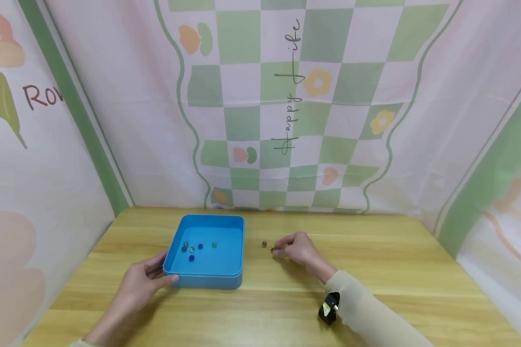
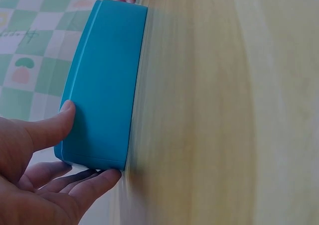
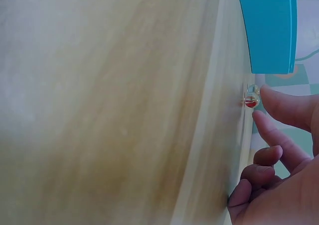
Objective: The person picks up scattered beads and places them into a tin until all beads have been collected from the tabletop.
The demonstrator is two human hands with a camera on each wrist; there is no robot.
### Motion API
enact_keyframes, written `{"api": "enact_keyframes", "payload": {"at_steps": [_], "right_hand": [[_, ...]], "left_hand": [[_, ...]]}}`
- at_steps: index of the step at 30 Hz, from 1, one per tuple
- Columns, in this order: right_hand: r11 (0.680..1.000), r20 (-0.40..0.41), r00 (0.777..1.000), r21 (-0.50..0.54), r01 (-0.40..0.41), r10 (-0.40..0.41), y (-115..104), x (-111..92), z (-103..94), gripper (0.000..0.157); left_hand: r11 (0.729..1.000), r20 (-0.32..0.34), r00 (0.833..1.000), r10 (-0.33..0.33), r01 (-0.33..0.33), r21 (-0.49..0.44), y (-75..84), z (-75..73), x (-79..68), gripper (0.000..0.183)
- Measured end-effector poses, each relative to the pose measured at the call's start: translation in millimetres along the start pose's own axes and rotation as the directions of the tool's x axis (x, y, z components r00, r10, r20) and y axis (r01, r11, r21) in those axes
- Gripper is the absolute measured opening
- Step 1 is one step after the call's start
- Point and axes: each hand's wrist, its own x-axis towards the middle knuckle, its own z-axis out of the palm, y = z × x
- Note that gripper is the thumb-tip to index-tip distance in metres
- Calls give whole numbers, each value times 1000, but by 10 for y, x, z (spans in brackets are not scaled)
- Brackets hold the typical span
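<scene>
A blue square box (image 1: pixel 210 282) stands on the table, with several glass marbles on its floor, among them a dark blue marble (image 1: pixel 191 258) and a greenish marble (image 1: pixel 214 245). My left hand (image 1: pixel 136 284) holds the box at its near left corner, the thumb (image 2: pixel 62 123) on the front wall and the fingers along the side. To the right of the box, my right hand (image 1: pixel 298 249) has thumb and index fingertips at a clear marble with red inside (image 3: pixel 251 101), pinching it at the table surface. Another marble (image 1: pixel 264 244) lies just left of these fingertips.
The wooden table (image 1: pixel 278 313) reaches back to a hanging cloth (image 1: pixel 239 86) with green checks. More printed cloth (image 1: pixel 69 159) hangs at the left side. A small black device (image 1: pixel 328 309) is worn at the right wrist, by the pale sleeve (image 1: pixel 369 308).
</scene>
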Motion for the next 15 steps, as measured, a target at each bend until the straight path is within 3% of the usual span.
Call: {"api": "enact_keyframes", "payload": {"at_steps": [15], "right_hand": [[999, -19, 1000, -35, 19, -20, -5, 53, 65, 19]], "left_hand": [[1000, -6, 1000, -7, 7, -6, -3, 9, -2, 82]]}}
